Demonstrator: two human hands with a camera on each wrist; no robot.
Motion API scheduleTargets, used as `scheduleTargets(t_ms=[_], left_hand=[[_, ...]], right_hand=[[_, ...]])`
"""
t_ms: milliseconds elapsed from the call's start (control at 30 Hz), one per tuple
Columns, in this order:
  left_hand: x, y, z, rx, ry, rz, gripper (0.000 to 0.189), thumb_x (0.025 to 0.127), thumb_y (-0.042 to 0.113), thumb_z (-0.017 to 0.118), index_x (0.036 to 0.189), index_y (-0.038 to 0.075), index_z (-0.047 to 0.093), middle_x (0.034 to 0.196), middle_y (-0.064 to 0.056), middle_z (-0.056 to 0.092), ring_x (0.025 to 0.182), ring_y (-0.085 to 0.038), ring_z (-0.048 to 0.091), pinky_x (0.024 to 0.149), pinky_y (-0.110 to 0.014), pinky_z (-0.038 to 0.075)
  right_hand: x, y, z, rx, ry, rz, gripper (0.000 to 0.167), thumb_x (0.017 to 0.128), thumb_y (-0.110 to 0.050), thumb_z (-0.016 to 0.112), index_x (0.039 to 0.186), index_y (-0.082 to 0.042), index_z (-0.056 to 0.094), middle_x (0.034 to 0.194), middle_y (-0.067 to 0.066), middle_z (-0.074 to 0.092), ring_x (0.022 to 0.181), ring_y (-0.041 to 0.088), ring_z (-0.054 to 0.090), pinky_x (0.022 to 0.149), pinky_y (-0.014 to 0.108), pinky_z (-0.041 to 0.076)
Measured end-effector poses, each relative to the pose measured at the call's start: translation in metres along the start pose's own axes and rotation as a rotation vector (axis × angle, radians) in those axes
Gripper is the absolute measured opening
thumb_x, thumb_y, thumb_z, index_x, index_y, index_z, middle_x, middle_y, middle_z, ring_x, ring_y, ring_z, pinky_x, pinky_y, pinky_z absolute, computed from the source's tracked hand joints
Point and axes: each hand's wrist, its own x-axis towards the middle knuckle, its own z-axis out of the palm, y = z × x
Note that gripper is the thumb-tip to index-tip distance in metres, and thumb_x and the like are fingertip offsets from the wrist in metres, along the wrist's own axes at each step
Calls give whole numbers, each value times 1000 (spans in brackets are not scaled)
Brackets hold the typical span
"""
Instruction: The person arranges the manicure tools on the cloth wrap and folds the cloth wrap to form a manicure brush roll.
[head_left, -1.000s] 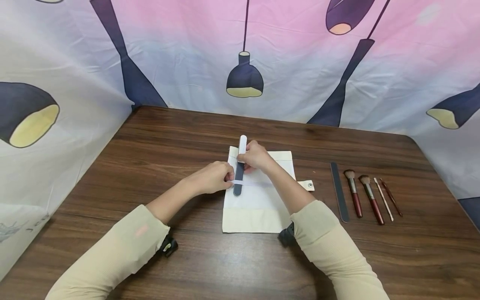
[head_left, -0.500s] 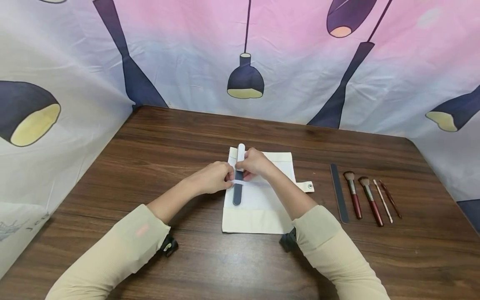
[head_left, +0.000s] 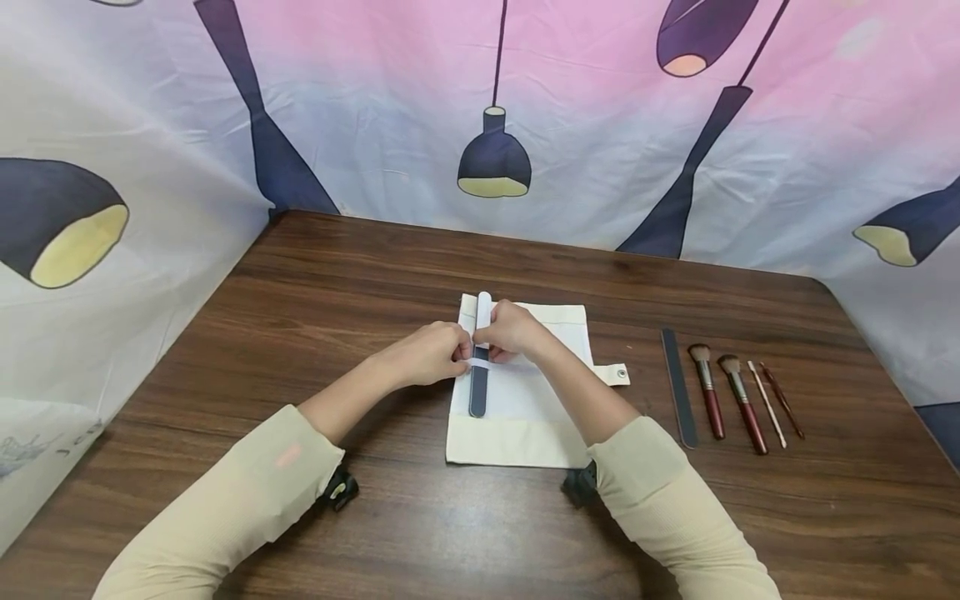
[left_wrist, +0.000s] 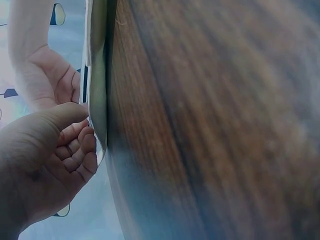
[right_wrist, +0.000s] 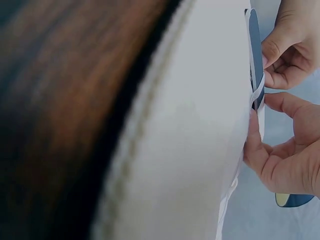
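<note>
A cream cloth pouch point(head_left: 517, 442) lies spread out in front of me, with a thin white elastic band point(head_left: 479, 363) running across it. Along its left side a nail file point(head_left: 477, 392), white at the far end and dark grey at the near end, passes under that band. My right hand point(head_left: 512, 327) pinches the file near its middle, just beyond the band. At the pouch's left edge, my left hand point(head_left: 431, 350) pinches the band beside the file. The right wrist view shows the band point(right_wrist: 258, 91) looped over the file, with fingertips of both hands close to it.
To the right on the wooden table point(head_left: 360, 533) lie another dark nail file point(head_left: 678, 387), two makeup brushes point(head_left: 707, 392) with red handles, a white thin stick point(head_left: 767, 402) and a reddish-brown one point(head_left: 782, 400). A snap tab point(head_left: 613, 374) sticks out from the pouch. Printed fabric hangs behind.
My right hand has drawn the nail file toward me, so more of its dark end shows on the near side of the band. The left hand has stayed at the pouch's edge.
</note>
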Motion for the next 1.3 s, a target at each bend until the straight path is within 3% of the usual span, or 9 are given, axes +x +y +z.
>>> scheduleTargets(t_ms=[400, 767, 933, 1100, 1167, 1300], left_hand=[[2, 0, 5, 38, -12, 13, 8, 84, 9, 65, 79, 7, 61, 71, 2, 52, 63, -10, 47, 57, -23, 39], [3, -2, 7, 35, -28, 29, 5, 85, 8, 64, 84, 4, 63, 77, 0, 55, 68, -10, 50, 62, -23, 43], [4, 1, 2, 40, -23, 27, 5, 85, 8, 65, 85, 3, 64, 78, -1, 57, 68, -11, 50, 62, -23, 43], [1, 7, -4, 48, -6, 5, 6, 85, 10, 65, 82, 5, 64, 71, 1, 53, 63, -10, 47, 57, -23, 40], [0, 12, -4, 42, 14, 2, 7, 86, 11, 65, 82, 5, 65, 71, 1, 53, 63, -10, 46, 57, -23, 39], [3, 19, -3, 39, 48, 3, 7, 86, 13, 66, 84, 7, 65, 76, 1, 54, 68, -12, 46, 59, -24, 40]], right_hand=[[-1, 9, 3, -65, -49, -21, 22, 83, -15, 65, 75, -4, 47, 58, 5, 54, 52, 12, 52, 51, 22, 48], [-1, 15, 3, -113, -41, -18, 27, 84, -18, 68, 88, -2, 47, 59, 5, 51, 52, 12, 49, 51, 22, 47], [-3, 10, -3, -211, -12, -44, 40, 84, -27, 68, 105, -1, 47, 58, 4, 55, 50, 13, 51, 55, 23, 42], [-25, 17, -34, -218, 38, -109, 53, 87, -34, 63, 123, 0, 46, 85, 11, 63, 70, 19, 62, 64, 29, 47], [-41, 31, -57, -189, 56, -122, 53, 89, -34, 61, 126, 1, 46, 100, 15, 62, 78, 23, 64, 67, 32, 49], [-73, 76, -103, -174, 110, -72, 56, 91, -36, 57, 129, 3, 46, 108, 21, 59, 84, 28, 64, 72, 38, 50]])
